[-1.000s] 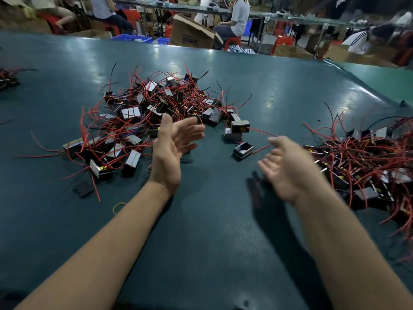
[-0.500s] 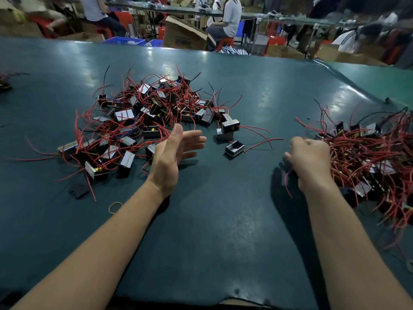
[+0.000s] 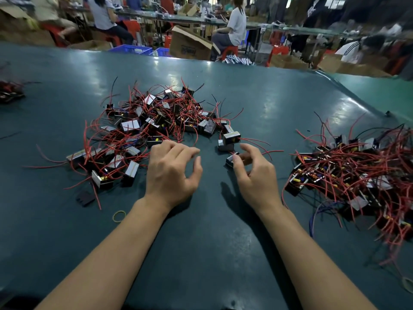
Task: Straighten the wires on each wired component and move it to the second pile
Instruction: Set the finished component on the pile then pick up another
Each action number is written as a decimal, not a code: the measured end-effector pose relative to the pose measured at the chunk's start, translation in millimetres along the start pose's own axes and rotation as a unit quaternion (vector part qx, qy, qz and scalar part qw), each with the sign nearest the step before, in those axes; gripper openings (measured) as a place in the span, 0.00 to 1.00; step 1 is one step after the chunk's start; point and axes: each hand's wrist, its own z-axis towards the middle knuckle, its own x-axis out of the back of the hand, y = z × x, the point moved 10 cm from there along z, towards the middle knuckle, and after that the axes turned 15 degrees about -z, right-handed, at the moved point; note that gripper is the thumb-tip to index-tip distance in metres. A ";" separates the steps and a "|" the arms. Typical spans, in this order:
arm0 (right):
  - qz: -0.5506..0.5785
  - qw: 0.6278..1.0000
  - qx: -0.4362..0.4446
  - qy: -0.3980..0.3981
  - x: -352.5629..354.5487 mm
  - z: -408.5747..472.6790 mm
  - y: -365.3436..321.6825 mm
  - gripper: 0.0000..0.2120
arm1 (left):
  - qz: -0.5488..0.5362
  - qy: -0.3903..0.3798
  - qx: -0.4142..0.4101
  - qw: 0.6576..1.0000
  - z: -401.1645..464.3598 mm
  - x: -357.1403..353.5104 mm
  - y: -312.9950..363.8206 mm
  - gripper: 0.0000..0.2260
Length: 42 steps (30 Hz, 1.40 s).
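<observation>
A first pile point(image 3: 152, 126) of small black wired components with tangled red leads lies left of centre on the dark green table point(image 3: 201, 242). A second pile point(image 3: 357, 175) lies at the right. My right hand point(image 3: 254, 175) pinches a loose black component point(image 3: 230, 161) between thumb and fingers, at the first pile's near right edge. Just behind it, another component point(image 3: 231, 138) sits on top of a third. My left hand point(image 3: 172, 171) hovers palm down by the first pile's near edge, fingers loosely curled, holding nothing.
A yellow rubber band point(image 3: 119, 215) and a flat black piece point(image 3: 85, 198) lie near my left forearm. A small heap of parts point(image 3: 9, 92) sits at the far left. Beyond the table's far edge, people sit on stools beside a cardboard box point(image 3: 190, 44).
My right hand has come back left from the second pile and taken hold of the loose component. My left hand has turned palm down and curled its fingers.
</observation>
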 end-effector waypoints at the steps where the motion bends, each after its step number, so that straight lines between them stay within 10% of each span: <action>1: 0.000 1.000 -0.010 0.002 -0.2 0.9 4.2 0.16 | 0.056 -0.019 0.012 0.998 1.1 -2.2 -5.7 0.10; 9: 0.005 0.998 -0.058 -0.009 -5.6 -3.5 16.4 0.17 | 0.138 -0.112 0.265 0.948 -19.2 -8.8 -74.1 0.14; 20: -0.096 0.994 0.001 -0.054 -15.2 -12.2 8.2 0.09 | 0.181 -0.167 0.277 0.929 -26.4 -15.1 -84.4 0.27; 30: -0.134 0.989 0.010 -0.066 -18.8 -11.2 4.2 0.10 | 0.065 -0.063 0.180 0.980 -5.2 -2.9 -67.6 0.18; 35: -0.141 0.988 0.013 -0.070 -19.4 -11.3 2.8 0.10 | 0.155 -0.192 0.293 0.924 -8.5 -24.7 -102.2 0.24; 42: -0.125 0.989 0.003 -0.080 -21.4 -10.2 5.0 0.10 | 0.028 -0.109 0.244 0.963 -6.7 -10.1 -80.2 0.19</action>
